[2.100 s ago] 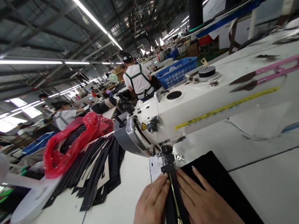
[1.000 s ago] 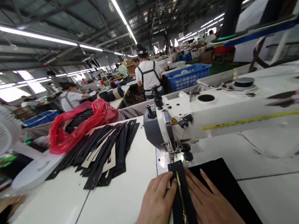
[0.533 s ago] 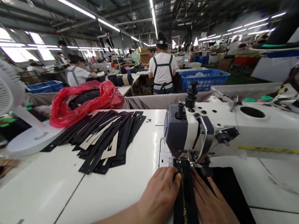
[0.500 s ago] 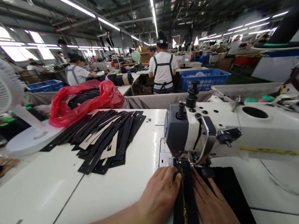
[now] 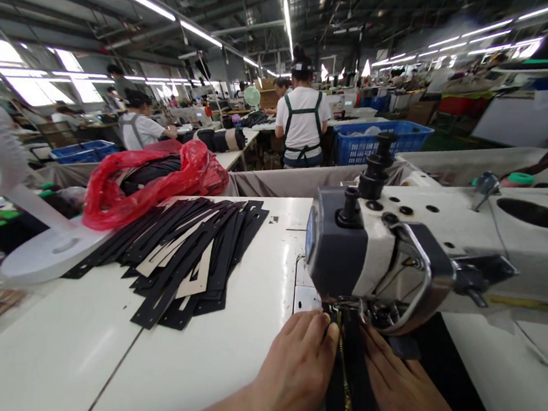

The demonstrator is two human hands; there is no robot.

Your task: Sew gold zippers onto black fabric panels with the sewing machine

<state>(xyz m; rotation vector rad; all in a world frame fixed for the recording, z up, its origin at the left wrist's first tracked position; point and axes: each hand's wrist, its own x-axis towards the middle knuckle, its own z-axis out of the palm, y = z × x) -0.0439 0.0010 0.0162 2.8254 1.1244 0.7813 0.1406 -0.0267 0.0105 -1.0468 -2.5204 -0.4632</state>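
A black strip (image 5: 347, 380) with a gold zipper line runs under the head of the sewing machine (image 5: 348, 245). My left hand (image 5: 298, 363) grips the strip's left edge just in front of the needle area, its fingers curled and pressed together. To the right of the zipper, my right hand (image 5: 402, 386) lies flat with fingers stretched forward on the black material, its fingertips partly hidden beneath the machine head. More black fabric (image 5: 461, 378) spreads out to the right, under the machine arm.
Black and beige slotted pieces (image 5: 191, 256) are fanned over the white table (image 5: 219, 368), beside a red plastic bag (image 5: 126, 178). A white fan (image 5: 42, 241) stands at left. Beyond are a blue basket (image 5: 381, 141) and a person in a white shirt (image 5: 303, 118).
The machine appears larger and closer as the view has shifted. Both hands remain beside the zipper strip, near the needle area, and sit slightly farther right in the picture.
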